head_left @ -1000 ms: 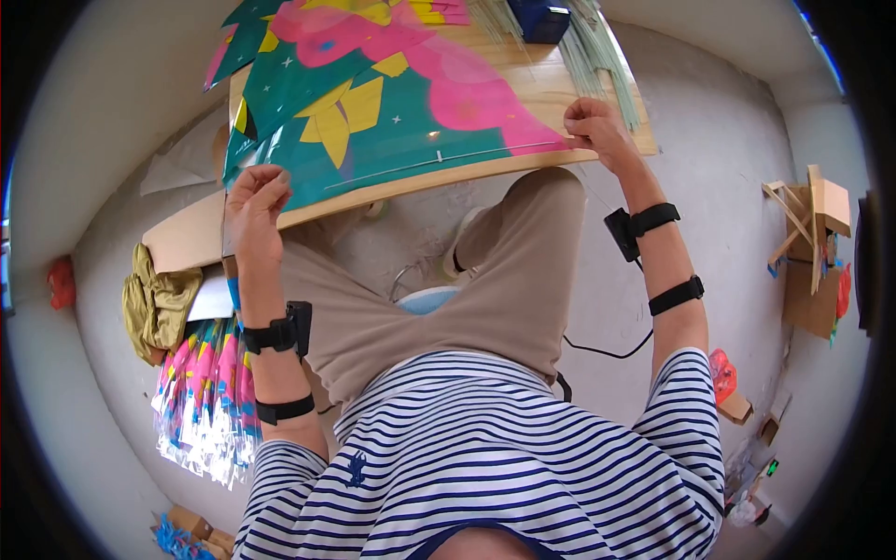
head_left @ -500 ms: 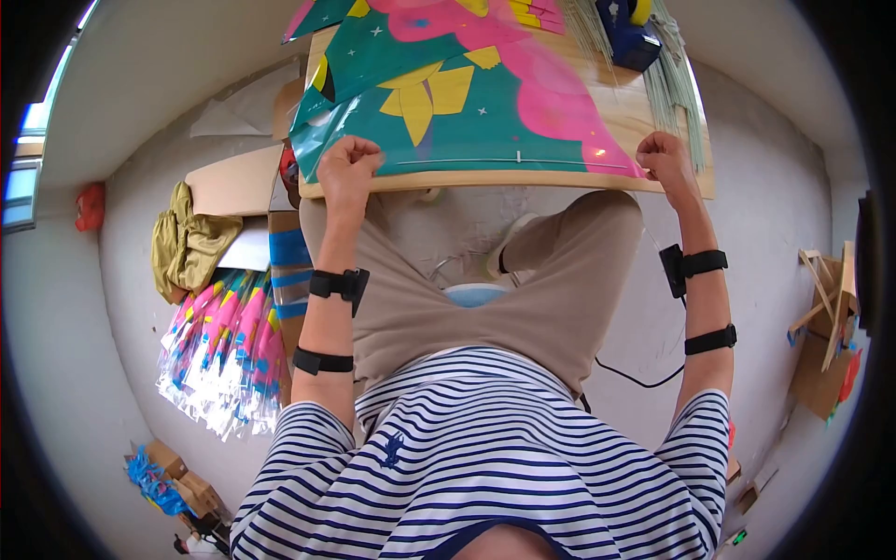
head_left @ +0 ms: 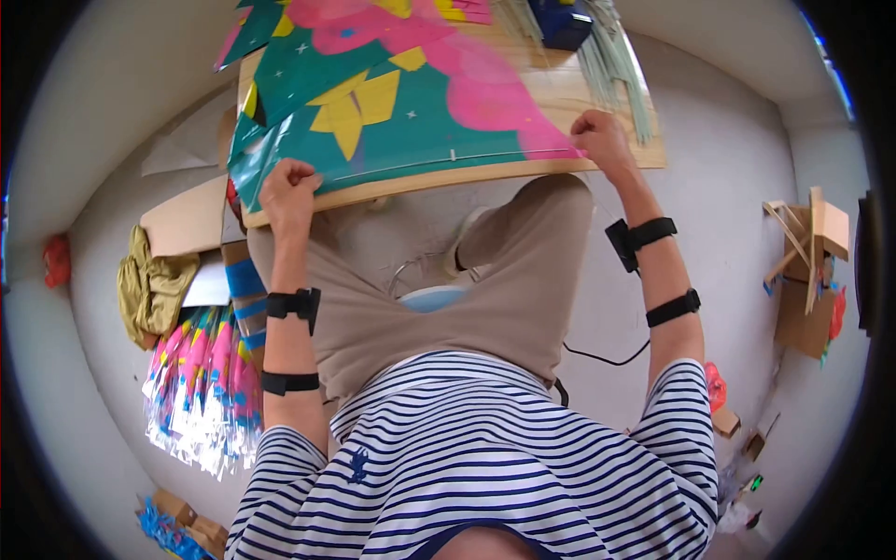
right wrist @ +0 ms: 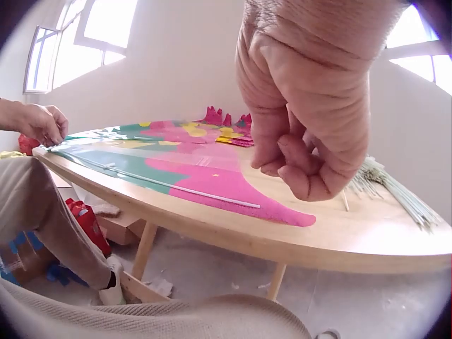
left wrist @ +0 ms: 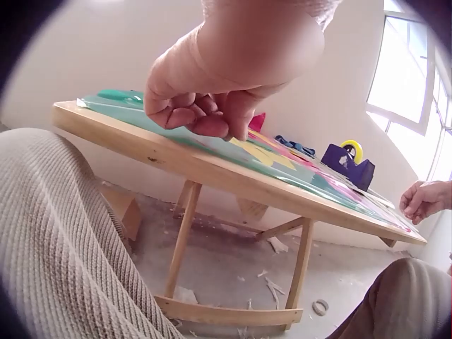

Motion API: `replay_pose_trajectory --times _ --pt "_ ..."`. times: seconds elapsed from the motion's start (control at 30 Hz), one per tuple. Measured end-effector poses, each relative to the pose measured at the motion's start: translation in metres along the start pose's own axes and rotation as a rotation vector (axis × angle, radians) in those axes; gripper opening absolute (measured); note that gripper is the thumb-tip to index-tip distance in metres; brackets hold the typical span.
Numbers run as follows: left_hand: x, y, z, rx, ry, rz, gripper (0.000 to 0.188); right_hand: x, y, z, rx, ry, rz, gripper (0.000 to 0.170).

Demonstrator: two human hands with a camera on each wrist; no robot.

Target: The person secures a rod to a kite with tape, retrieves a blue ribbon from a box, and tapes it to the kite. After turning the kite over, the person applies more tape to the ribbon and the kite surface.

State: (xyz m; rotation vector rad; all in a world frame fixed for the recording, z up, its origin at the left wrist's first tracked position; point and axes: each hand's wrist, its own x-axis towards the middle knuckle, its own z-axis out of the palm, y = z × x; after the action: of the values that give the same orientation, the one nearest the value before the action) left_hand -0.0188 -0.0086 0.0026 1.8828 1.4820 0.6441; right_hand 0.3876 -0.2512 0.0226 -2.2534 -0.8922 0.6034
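A thin white stick [head_left: 401,166] with a small crosspiece lies along the near edge of a green, pink and yellow sheet [head_left: 280,103]. My left hand [head_left: 291,201] is at the stick's left end, fingers curled with tips together, above the table's edge in the left wrist view. At the pink corner on the right is my right hand [head_left: 607,145]. In the right wrist view its curled fingers [right wrist: 300,159] hang over the sheet, beyond the stick's right end [right wrist: 247,204]. Whether either hand pinches something thin or clear cannot be made out.
The wooden table [head_left: 523,168] has a blue tape dispenser [head_left: 564,26] and pale sticks [head_left: 611,70] at its far right. Left of my legs hang coloured sheets [head_left: 210,364], near an olive cloth [head_left: 149,289] and cardboard [head_left: 187,224].
The head view has swung right and back again. My left hand has come in from beyond the sheet's left edge towards the stick's left end; my right hand stays by the pink corner.
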Motion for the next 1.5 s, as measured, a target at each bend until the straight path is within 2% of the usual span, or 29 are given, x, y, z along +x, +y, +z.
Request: replay_pose_trajectory --times 0.2,0.53,0.73,0.87,1.2,1.4,1.5 --pt "0.001 -0.002 0.003 -0.057 -0.014 -0.045 0.015 -0.001 -0.001 0.004 -0.047 0.038 0.037 0.018" --pt "-0.001 0.005 0.005 -0.034 -0.008 -0.029 0.015 -0.004 0.002 0.007 -0.118 0.082 0.003 0.015" --pt "-0.004 0.007 0.003 0.023 0.017 0.073 0.015 0.0 0.012 0.012 -0.134 0.089 -0.043 0.013" --pt "-0.003 0.006 0.004 -0.013 0.005 0.001 0.013 -0.003 0.007 0.008 -0.103 0.081 0.001 0.014" --pt "-0.005 0.009 0.004 0.018 -0.003 0.026 0.012 -0.002 0.01 0.006 -0.094 0.057 0.037 0.017" --pt "-0.005 0.01 0.006 0.034 -0.004 0.049 0.013 -0.002 0.012 0.007 -0.156 0.097 -0.061 0.016" --pt "-0.003 0.003 0.009 -0.005 -0.001 0.054 0.013 -0.005 0.006 0.007 -0.129 0.096 -0.01 0.015"
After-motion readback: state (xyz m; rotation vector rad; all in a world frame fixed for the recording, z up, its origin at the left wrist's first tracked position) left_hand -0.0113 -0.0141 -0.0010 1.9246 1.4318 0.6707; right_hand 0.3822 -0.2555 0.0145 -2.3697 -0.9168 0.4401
